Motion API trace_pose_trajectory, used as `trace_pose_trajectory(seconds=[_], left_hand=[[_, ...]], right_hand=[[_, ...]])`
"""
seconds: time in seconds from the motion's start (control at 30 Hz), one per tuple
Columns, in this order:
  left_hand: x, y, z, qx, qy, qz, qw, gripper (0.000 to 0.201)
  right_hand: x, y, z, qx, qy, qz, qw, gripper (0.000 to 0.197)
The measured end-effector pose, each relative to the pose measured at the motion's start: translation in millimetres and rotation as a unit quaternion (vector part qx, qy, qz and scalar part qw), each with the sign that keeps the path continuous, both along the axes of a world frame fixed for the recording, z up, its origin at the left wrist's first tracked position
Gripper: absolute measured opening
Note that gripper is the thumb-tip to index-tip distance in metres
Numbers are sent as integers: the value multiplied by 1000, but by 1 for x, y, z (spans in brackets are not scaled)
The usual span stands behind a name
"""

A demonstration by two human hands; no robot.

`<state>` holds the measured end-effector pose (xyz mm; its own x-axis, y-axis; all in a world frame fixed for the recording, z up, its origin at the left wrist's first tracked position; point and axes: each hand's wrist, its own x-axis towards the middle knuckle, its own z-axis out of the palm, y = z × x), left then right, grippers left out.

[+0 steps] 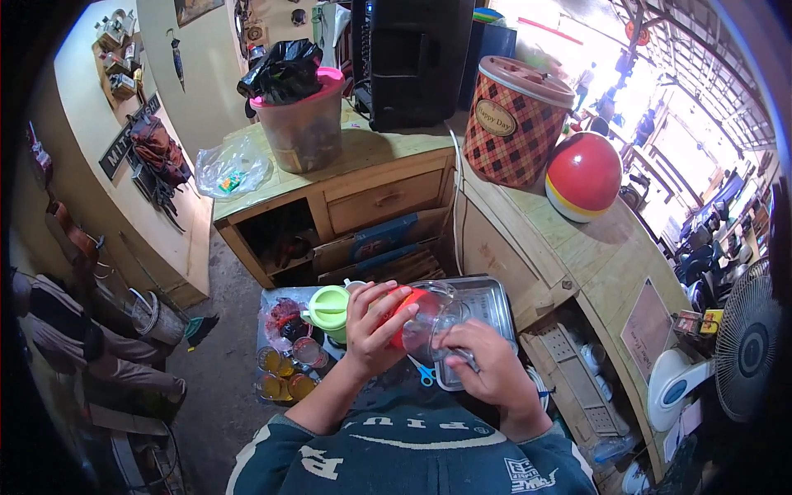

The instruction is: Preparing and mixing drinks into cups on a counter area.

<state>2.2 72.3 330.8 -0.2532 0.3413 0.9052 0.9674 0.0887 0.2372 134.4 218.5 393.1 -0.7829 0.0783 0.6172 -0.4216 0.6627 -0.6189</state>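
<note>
My left hand (376, 328) is wrapped round a red container (416, 305), seemingly a pitcher, and its fingers cover much of it. Against the red container sits a clear glass mug (427, 332), held tilted by my right hand (488, 361), whose fingers are closed at the handle side. Just left of my left hand stands a green lidded pitcher (328, 308). Several glasses of yellow-orange drink (279, 376) are grouped farther left, near a clear plastic bag with dark red contents (284, 320). Under my right hand lies a metal tray (497, 305), with blue-handled scissors (426, 376) beside it.
A wooden counter (396, 157) wraps round the front and right. On it stand a pink-rimmed bucket (299, 124), a black speaker (417, 66), a plaid drink cooler (516, 124) and a red ball-shaped object (584, 173). A fan (755, 338) is at the right.
</note>
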Motion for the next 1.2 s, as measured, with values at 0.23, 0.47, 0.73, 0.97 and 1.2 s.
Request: trace_pose_trajectory(seconds=[0.23,0.47,0.73,0.97,1.2], left_hand=[[3,0,3,-15,-19,-12,1000,63],[1,-13,2,-12,-242,-197,950,88],[6,-17,-35,14,-540,-505,673,101],[17,-3,-37,67,-550,-726,406,114],[20,11,-52,94,-510,-805,287,110]], right_hand=[[1,12,0,9,-8,-26,1000,22],[9,31,30,114,-2,-40,993,6],[-17,24,80,209,-34,46,976,10],[-36,17,95,171,-42,167,970,14],[-43,16,98,150,-59,226,961,15]])
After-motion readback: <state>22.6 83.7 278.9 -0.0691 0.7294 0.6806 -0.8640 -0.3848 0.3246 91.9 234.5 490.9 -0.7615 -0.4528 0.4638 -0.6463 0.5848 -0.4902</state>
